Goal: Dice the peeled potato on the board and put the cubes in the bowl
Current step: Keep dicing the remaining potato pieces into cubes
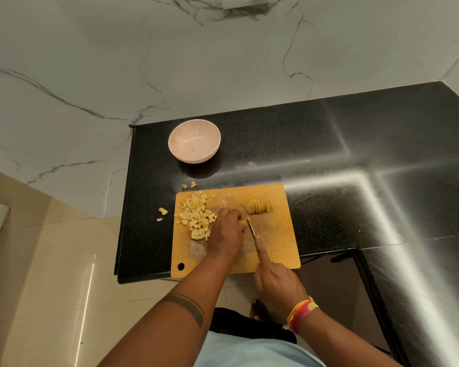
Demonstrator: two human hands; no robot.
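Note:
A wooden cutting board point(273, 242) lies on the black counter. A pile of yellow potato cubes point(196, 217) covers its left part. A sliced potato piece point(257, 206) sits at the board's far middle. My left hand point(227, 233) presses down on a small potato piece point(242, 222) at the board's centre. My right hand point(274, 283) grips a knife point(251, 229), index finger stretched along the blade's back, the tip beside that piece. A pale pink bowl point(194, 145), holding no cubes, stands beyond the board on the left.
A few stray cubes point(162, 211) lie on the black counter point(329, 144) left of the board, and others point(190, 185) just beyond its far left corner. A marble wall rises behind. The counter edge drops to a beige tiled floor at left and front.

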